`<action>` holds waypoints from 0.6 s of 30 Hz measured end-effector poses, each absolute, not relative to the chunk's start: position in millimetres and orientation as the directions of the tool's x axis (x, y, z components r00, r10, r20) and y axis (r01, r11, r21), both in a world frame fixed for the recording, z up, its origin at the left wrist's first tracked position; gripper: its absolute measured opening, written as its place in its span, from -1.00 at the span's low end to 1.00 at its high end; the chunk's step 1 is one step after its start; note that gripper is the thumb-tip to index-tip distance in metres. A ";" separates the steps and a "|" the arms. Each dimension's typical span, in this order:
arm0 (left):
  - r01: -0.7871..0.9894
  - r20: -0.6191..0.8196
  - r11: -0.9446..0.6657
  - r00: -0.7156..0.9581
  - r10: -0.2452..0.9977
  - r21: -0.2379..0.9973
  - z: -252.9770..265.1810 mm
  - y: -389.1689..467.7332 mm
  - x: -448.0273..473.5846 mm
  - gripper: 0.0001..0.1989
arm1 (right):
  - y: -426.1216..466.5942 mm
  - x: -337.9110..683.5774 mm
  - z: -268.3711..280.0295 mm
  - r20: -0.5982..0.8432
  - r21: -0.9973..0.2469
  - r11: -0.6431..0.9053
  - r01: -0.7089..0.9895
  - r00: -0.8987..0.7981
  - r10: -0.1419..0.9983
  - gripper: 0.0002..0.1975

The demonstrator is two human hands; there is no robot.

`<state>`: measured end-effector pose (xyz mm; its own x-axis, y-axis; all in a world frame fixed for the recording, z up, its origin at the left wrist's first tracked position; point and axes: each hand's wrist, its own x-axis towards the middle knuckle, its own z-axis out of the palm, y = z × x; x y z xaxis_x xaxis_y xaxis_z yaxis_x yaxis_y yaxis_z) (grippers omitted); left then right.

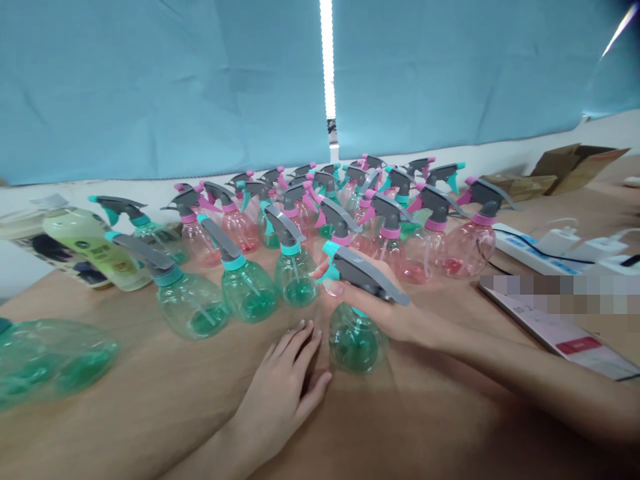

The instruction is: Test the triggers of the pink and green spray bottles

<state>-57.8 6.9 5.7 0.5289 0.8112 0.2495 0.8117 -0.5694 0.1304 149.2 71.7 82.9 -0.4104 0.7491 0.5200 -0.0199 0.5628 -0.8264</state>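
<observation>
My right hand (pixel 385 307) is wrapped round the neck of a green spray bottle (pixel 356 343) with a grey and turquoise trigger head. The thumb and fingers close in just below that head. My left hand (pixel 283 373) lies flat on the wooden table (pixel 190 407), fingers stretched forward and holding nothing. It rests to the left of the gripped bottle, apart from it. Just beyond my left fingertips stands another green spray bottle (pixel 296 280). A further green spray bottle (pixel 249 293) is left of that one.
Several pink spray bottles (pixel 473 243) crowd the back. At the left stand a pale green bottle (pixel 95 247) and a green clear bottle (pixel 60 353). To the right are a phone (pixel 565 337), a power strip (pixel 530 250) and an opened cardboard box (pixel 575 170).
</observation>
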 end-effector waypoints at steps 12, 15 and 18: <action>0.823 0.264 -0.563 0.528 0.807 0.074 3.8 5.2 -60.1 -0.53 | 69.1 154.7 88.4 0.545 -0.799 0.600 -0.034 -0.461 0.700 -0.71; 0.818 0.272 -0.570 0.533 0.801 0.076 3.2 5.5 -60.4 -0.54 | 67.8 154.5 89.3 0.516 -0.828 0.556 -0.072 -0.488 0.704 -0.78; 0.808 0.273 -0.584 0.545 0.793 0.083 3.0 6.6 -60.3 -0.54 | 68.5 152.9 87.5 0.480 -0.859 0.501 -0.110 -0.516 0.710 -0.92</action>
<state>-60.3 6.6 3.0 0.5449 0.7929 0.2726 0.8079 -0.5835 0.0826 152.9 68.5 87.5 -0.5160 0.7096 0.4797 -0.1098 0.5006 -0.8587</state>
